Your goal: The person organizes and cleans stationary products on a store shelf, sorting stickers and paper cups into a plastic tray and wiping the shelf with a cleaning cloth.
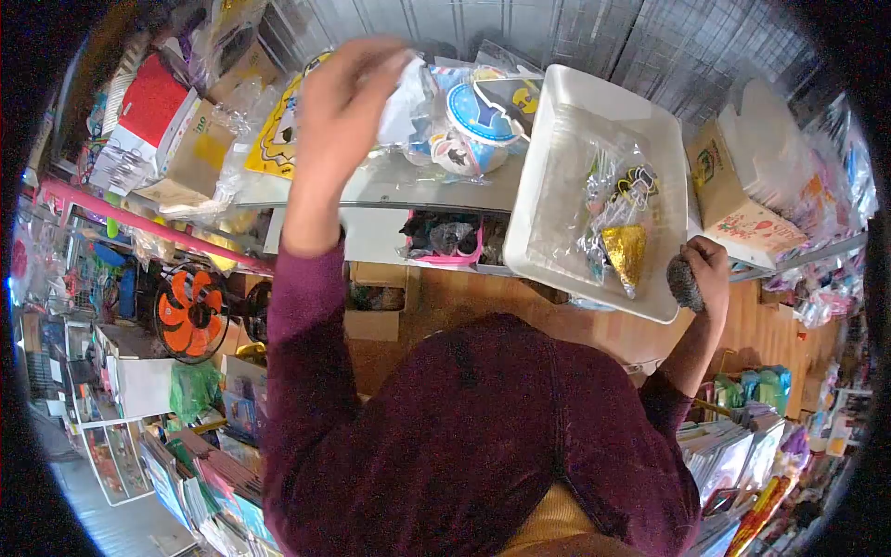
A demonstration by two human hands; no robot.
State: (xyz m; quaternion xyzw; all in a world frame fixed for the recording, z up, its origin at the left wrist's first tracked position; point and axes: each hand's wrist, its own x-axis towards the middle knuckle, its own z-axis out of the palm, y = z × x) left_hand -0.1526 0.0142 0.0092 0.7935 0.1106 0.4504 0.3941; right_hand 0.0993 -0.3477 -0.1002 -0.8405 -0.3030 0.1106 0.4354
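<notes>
My left hand (348, 107) is raised over the shelf, smeared by motion, beside a clear plastic bag and a white wrapped item (406, 104); whether it holds anything is not clear. At the right, my right hand (710, 269) is closed around a dark grey, rough-looking bundle (685, 283), against the near right corner of a white plastic bin (531, 218). The bin sits tilted on the shelf. Inside it lie clear plastic packets, one with black and yellow shapes (637, 183), and a gold shiny piece (624, 252). A blue round item (481, 113) is left of the bin.
The glass shelf edge (418, 193) runs across in front of me. Cardboard boxes (197, 153) stand at the left, another box (733, 190) at the right. Below are a pink basket (450, 255), an orange fan (190, 311) and racks of packets (742, 455).
</notes>
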